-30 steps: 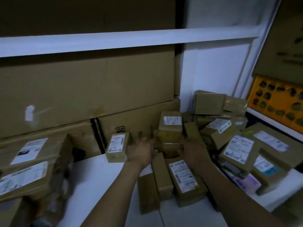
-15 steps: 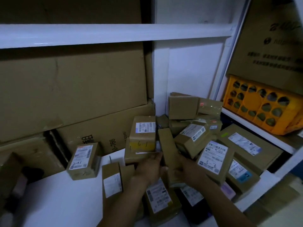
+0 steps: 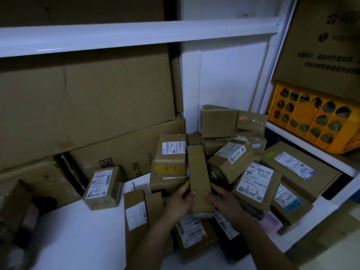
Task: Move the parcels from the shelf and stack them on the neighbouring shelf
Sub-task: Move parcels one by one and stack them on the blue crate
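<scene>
At the middle of a dim white shelf (image 3: 78, 230), I look down on a loose heap of brown cardboard parcels. Both hands grip one long narrow parcel (image 3: 198, 178) near its close end. The left hand (image 3: 179, 201) curls round its left edge and the right hand (image 3: 226, 201) round its right edge, with a thumb over the top face on each side.

The parcel points away from me. Its far end lies between the parcel marked 6-1 (image 3: 171, 154) and a tilted heap beside the parcel marked 3-3 (image 3: 255, 182). I judge the two-sided hold suits a long box wedged among neighbours, because it can be drawn out straight without toppling them.

A parcel marked 2-11 (image 3: 102, 186) stands apart to the left, in front of large cartons (image 3: 87, 106) that lean against the back. A yellow crate (image 3: 311, 117) sits on a higher ledge to the right (whether that ledge is the neighbouring shelf I cannot tell).

A second ago the hands reached forward with fingers loose, holding nothing, and the view faced further left. Since then they have closed on this parcel. Compared with half a second ago, they have hardly moved.
</scene>
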